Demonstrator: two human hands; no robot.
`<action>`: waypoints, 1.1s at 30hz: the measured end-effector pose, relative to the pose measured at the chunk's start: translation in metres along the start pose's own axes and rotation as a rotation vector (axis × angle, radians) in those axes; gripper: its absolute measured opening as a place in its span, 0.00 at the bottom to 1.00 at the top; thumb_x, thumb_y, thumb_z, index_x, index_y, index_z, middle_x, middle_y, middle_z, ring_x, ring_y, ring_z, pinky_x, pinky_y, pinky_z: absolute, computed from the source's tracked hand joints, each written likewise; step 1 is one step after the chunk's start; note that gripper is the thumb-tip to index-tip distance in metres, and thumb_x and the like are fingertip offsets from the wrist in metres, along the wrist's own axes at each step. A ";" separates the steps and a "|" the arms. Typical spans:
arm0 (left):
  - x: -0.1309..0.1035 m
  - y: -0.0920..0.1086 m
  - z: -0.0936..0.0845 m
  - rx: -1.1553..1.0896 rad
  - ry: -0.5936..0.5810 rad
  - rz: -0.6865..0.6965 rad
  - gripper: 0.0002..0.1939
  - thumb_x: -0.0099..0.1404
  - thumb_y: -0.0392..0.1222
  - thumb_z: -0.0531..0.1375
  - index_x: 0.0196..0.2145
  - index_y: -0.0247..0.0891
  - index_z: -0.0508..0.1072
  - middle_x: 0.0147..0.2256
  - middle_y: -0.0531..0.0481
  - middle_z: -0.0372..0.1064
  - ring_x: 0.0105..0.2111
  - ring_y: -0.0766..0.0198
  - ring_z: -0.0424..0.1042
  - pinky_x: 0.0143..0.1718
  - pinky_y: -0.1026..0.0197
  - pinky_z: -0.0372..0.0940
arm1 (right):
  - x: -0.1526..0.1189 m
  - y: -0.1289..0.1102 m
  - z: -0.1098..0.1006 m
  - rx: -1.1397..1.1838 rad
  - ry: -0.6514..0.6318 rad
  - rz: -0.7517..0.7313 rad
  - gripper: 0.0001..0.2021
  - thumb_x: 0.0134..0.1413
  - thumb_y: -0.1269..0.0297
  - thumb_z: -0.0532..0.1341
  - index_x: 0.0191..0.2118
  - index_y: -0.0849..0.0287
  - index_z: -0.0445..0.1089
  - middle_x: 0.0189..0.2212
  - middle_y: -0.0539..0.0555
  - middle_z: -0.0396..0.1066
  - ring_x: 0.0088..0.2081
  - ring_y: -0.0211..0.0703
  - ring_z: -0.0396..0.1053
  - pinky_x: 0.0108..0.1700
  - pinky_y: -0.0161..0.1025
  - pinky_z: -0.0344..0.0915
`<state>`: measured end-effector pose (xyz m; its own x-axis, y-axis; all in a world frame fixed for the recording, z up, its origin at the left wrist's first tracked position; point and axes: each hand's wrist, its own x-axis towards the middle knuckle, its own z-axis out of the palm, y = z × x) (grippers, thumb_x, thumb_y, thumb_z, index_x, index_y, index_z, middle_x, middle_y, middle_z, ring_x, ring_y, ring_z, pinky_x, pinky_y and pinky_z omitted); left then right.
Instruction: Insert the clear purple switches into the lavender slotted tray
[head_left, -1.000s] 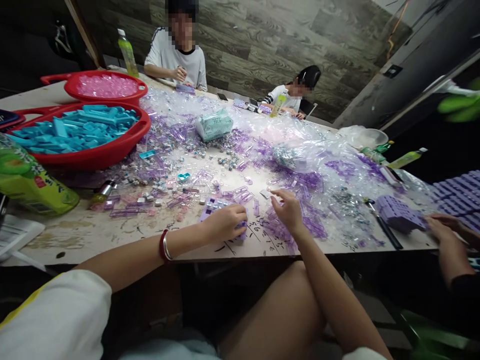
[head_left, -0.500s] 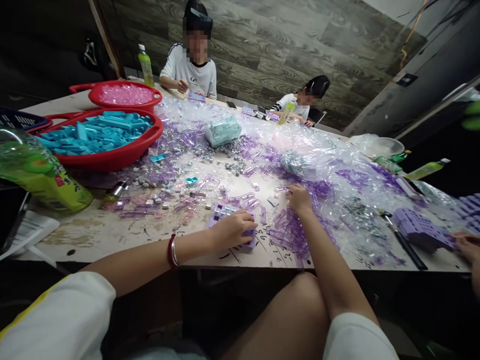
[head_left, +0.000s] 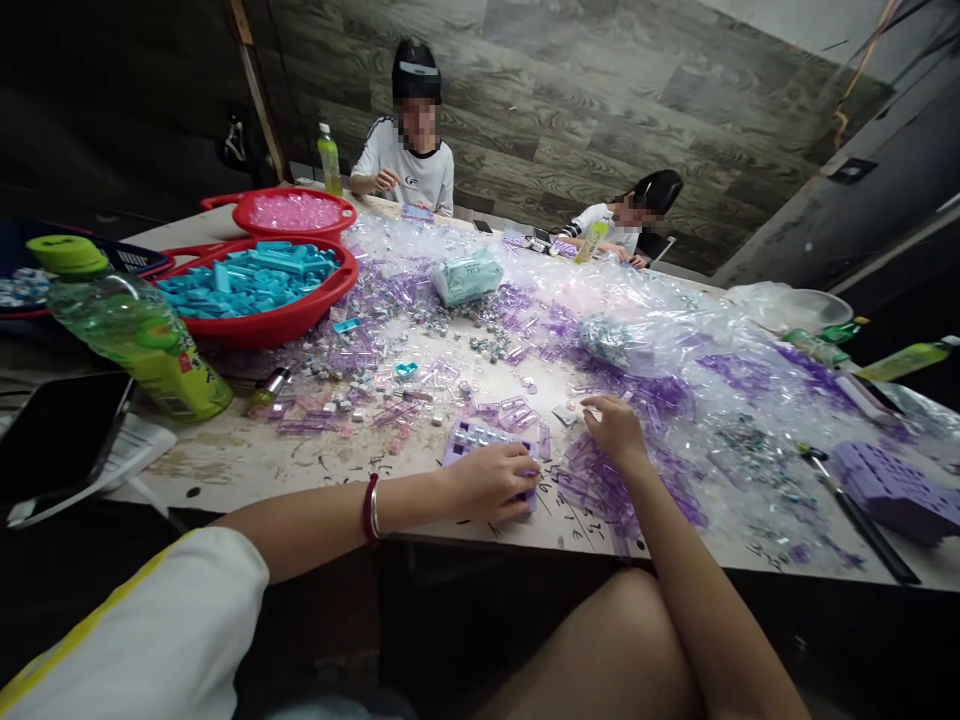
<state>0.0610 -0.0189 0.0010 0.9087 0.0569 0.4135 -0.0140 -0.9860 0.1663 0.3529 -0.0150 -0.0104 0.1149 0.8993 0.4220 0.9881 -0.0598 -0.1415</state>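
My left hand (head_left: 491,482) rests over a light purple slotted block (head_left: 469,437) at the table's front, its fingers curled over the right part of the block. Silvery pieces sit in the block's upper slots; the rest is covered by my hand. My right hand (head_left: 616,428) hovers right of the block with thumb and forefinger drawn together. Anything between those fingertips is too small to make out. Just left of them lies a small whitish packet (head_left: 564,414). Below the hand spreads a heap of clear purple plastic pieces (head_left: 600,480).
Red baskets hold turquoise parts (head_left: 262,280) and pink parts (head_left: 294,211). A green-capped bottle (head_left: 161,350) and a phone (head_left: 64,435) are at left. Stacked purple blocks (head_left: 892,490) and a black-handled tool (head_left: 862,525) lie right. Two people (head_left: 412,155) sit opposite.
The view has shifted, so the scene sits further right. My right hand has drawn slightly back toward me. My left hand stays on the purple block. Another person's hand at the right edge is out of view.
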 end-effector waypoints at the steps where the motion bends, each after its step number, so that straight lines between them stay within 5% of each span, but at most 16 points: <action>1: 0.000 0.000 -0.001 0.006 -0.010 0.002 0.13 0.65 0.43 0.55 0.41 0.32 0.72 0.45 0.41 0.68 0.46 0.55 0.63 0.49 0.56 0.61 | -0.001 -0.002 0.000 -0.007 0.001 0.000 0.10 0.50 0.71 0.57 0.36 0.61 0.75 0.37 0.60 0.75 0.41 0.53 0.70 0.46 0.49 0.63; 7: 0.000 -0.001 0.003 0.037 0.031 0.028 0.16 0.63 0.45 0.57 0.43 0.30 0.71 0.43 0.40 0.68 0.44 0.55 0.64 0.48 0.55 0.61 | 0.016 -0.037 0.006 -0.018 -0.030 -0.093 0.11 0.53 0.69 0.57 0.42 0.62 0.73 0.44 0.61 0.72 0.47 0.53 0.67 0.50 0.50 0.61; 15: -0.002 0.000 0.008 0.125 0.062 0.065 0.24 0.63 0.54 0.55 0.46 0.28 0.70 0.44 0.37 0.68 0.44 0.53 0.64 0.47 0.54 0.61 | 0.098 -0.121 0.041 -0.063 -0.207 -0.379 0.10 0.53 0.77 0.57 0.38 0.60 0.72 0.42 0.57 0.71 0.43 0.44 0.68 0.44 0.38 0.63; 20: -0.002 0.010 0.009 0.191 0.114 0.201 0.16 0.67 0.46 0.53 0.39 0.30 0.73 0.41 0.37 0.69 0.40 0.56 0.66 0.40 0.55 0.62 | 0.119 -0.139 0.057 -0.108 -0.283 -0.415 0.10 0.51 0.81 0.55 0.35 0.64 0.71 0.38 0.62 0.71 0.40 0.48 0.68 0.41 0.40 0.62; 23: -0.002 0.018 0.012 0.138 0.103 0.337 0.15 0.67 0.40 0.52 0.26 0.35 0.73 0.33 0.42 0.70 0.36 0.59 0.66 0.32 0.57 0.60 | 0.117 -0.142 0.054 -0.120 -0.282 -0.402 0.11 0.50 0.80 0.57 0.40 0.64 0.70 0.40 0.64 0.70 0.42 0.50 0.68 0.42 0.40 0.61; 27: -0.003 0.024 0.013 0.062 0.062 0.491 0.14 0.64 0.36 0.55 0.21 0.37 0.72 0.29 0.45 0.69 0.35 0.62 0.66 0.27 0.59 0.58 | 0.100 -0.146 0.035 -0.097 -0.264 -0.366 0.10 0.49 0.78 0.56 0.37 0.64 0.70 0.38 0.62 0.69 0.38 0.48 0.69 0.38 0.39 0.63; 30: -0.004 0.025 0.013 0.040 0.048 0.492 0.12 0.60 0.35 0.58 0.20 0.39 0.72 0.28 0.45 0.68 0.33 0.61 0.65 0.26 0.59 0.57 | 0.070 -0.150 0.012 -0.010 -0.226 -0.362 0.07 0.51 0.76 0.56 0.36 0.63 0.69 0.36 0.59 0.68 0.33 0.43 0.68 0.35 0.37 0.65; 33: -0.004 0.028 0.014 0.027 0.057 0.524 0.11 0.58 0.33 0.59 0.19 0.40 0.72 0.27 0.44 0.67 0.32 0.60 0.65 0.26 0.58 0.58 | 0.029 -0.159 -0.013 0.314 -0.178 -0.403 0.05 0.50 0.74 0.57 0.34 0.61 0.68 0.31 0.54 0.69 0.30 0.41 0.68 0.33 0.37 0.66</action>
<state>0.0627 -0.0488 -0.0090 0.7583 -0.4374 0.4834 -0.4491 -0.8880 -0.0989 0.2004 0.0144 0.0360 -0.3132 0.8851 0.3442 0.8690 0.4133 -0.2719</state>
